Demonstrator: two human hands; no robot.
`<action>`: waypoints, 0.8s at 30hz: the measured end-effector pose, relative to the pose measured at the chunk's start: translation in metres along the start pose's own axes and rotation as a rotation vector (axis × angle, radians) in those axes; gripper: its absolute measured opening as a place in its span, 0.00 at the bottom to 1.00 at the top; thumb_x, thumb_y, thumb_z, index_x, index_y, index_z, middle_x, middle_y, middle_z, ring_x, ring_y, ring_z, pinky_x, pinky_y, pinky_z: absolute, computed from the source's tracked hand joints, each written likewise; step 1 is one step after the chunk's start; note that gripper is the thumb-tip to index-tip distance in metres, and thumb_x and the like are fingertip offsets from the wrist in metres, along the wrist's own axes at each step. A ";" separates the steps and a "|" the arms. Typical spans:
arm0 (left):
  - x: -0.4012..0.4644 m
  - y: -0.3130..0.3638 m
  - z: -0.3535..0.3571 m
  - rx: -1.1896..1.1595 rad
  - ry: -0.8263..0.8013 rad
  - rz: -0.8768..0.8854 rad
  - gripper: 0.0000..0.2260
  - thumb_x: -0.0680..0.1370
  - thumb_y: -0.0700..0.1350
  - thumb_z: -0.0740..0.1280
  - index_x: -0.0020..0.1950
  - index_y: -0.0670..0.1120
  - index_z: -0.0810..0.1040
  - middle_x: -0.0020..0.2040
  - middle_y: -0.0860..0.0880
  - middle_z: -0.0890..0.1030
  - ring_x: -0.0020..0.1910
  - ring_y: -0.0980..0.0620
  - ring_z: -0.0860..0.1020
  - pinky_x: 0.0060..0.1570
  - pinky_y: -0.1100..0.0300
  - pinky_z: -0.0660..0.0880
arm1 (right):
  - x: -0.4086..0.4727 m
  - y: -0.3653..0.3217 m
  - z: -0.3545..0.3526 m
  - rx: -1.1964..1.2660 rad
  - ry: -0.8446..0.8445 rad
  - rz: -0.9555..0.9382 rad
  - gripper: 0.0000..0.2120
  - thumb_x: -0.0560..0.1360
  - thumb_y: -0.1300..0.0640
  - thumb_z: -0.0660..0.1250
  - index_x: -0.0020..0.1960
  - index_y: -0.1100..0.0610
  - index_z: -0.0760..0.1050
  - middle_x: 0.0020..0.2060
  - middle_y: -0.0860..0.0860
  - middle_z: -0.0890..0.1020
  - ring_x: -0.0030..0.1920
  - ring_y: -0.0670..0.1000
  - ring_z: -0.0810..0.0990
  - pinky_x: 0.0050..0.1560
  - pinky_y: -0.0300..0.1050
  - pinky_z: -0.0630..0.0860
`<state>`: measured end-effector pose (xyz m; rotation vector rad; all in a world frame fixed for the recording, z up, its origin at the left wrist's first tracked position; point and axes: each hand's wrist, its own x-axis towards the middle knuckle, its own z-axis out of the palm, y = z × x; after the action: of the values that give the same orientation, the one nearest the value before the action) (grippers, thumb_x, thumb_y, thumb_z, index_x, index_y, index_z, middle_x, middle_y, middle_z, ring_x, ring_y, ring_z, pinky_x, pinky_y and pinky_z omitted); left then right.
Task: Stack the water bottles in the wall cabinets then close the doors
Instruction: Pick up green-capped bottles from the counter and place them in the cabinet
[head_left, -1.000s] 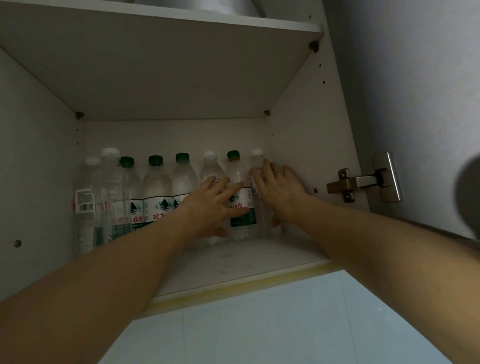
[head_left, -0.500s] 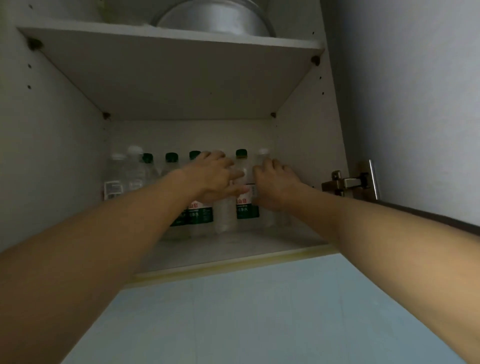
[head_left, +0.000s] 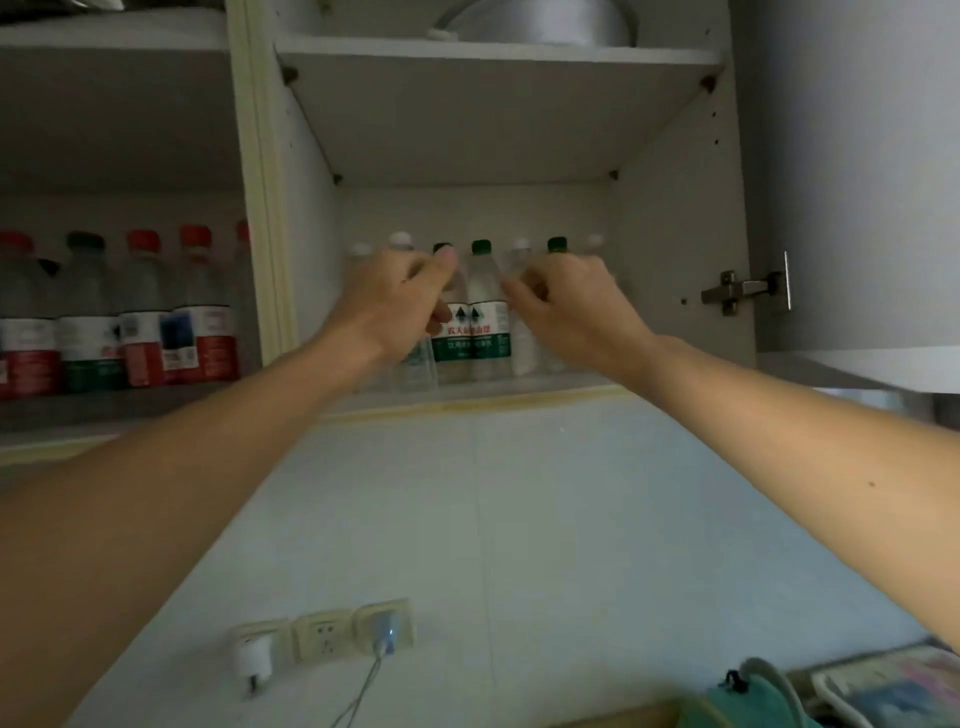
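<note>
A row of clear water bottles (head_left: 488, 317) with green and white caps stands at the back of the right wall cabinet, on its lower shelf (head_left: 467, 402). My left hand (head_left: 395, 301) is curled in front of the left bottles, thumb up by a dark green cap. My right hand (head_left: 566, 306) is curled in front of the right bottles, knuckles against a white-capped one. Neither hand lifts a bottle. Both hide part of the row. The cabinet door (head_left: 857, 182) stands open at the right on its metal hinge (head_left: 737, 291).
The left cabinet holds several red-capped and green-capped bottles (head_left: 140, 322). A metal pot (head_left: 535, 21) sits on the upper shelf. Below are a tiled wall, wall sockets (head_left: 322, 634) with a plugged cable, and a teal object (head_left: 748, 701) at the bottom right.
My view has pulled back and down, bringing the left cabinet and the sockets into sight. Both hands went from flat fingers on the bottles to curled fingers.
</note>
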<state>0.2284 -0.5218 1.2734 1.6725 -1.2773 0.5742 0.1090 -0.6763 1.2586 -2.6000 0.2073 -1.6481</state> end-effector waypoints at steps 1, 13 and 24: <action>-0.017 -0.007 -0.009 -0.047 0.013 -0.036 0.20 0.85 0.57 0.57 0.50 0.44 0.82 0.41 0.47 0.84 0.40 0.50 0.83 0.44 0.55 0.79 | -0.013 -0.015 0.001 0.049 0.019 0.003 0.25 0.83 0.50 0.59 0.31 0.61 0.67 0.23 0.51 0.69 0.23 0.46 0.64 0.29 0.44 0.67; -0.220 -0.107 -0.053 -0.096 -0.007 -0.297 0.13 0.83 0.50 0.63 0.45 0.45 0.82 0.36 0.51 0.83 0.30 0.55 0.76 0.30 0.65 0.71 | -0.204 -0.121 0.081 0.375 -0.327 0.273 0.22 0.82 0.49 0.59 0.45 0.67 0.77 0.36 0.58 0.81 0.35 0.51 0.80 0.42 0.56 0.77; -0.406 -0.189 0.014 -0.148 -0.249 -0.708 0.13 0.82 0.54 0.63 0.48 0.47 0.81 0.40 0.52 0.84 0.35 0.57 0.81 0.33 0.60 0.77 | -0.384 -0.106 0.172 0.437 -0.782 0.702 0.11 0.80 0.51 0.64 0.45 0.53 0.81 0.38 0.48 0.85 0.37 0.47 0.84 0.37 0.45 0.83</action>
<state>0.2581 -0.3285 0.8703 1.9519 -0.7747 -0.1527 0.1118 -0.5210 0.8535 -2.2242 0.5452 -0.3599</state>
